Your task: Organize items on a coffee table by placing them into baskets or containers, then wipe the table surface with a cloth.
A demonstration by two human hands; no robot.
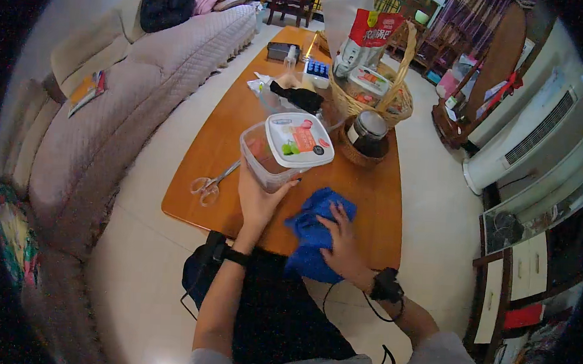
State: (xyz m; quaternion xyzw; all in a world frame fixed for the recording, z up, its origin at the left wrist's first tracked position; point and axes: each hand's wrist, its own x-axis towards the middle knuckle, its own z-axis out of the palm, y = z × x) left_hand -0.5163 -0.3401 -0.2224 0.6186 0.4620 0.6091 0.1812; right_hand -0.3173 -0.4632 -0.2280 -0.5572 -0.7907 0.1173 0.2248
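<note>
My left hand (259, 197) grips a clear plastic tub (258, 153) from below and the near side, above the wooden table. A white lid (300, 139) with printed fruit pictures covers its top. Reddish patches show through the clear wall; I cannot tell whether they are contents or print. My right hand (342, 240) lies over a crumpled blue cloth (319, 217), fingers bent on the fabric. Part of this cloth hangs past the table's near edge. Left of the tub lie scissors (211, 186) with clear handles, their tips hidden behind it.
On the wooden table (200, 144), a dark jar (369, 127) sits in a small woven basket (363, 158). Behind it stands a handled wicker basket (353, 104) with packaged goods. A black cloth (300, 97) and a spray bottle (290, 57) are farther back. A sofa (130, 82) runs along the left.
</note>
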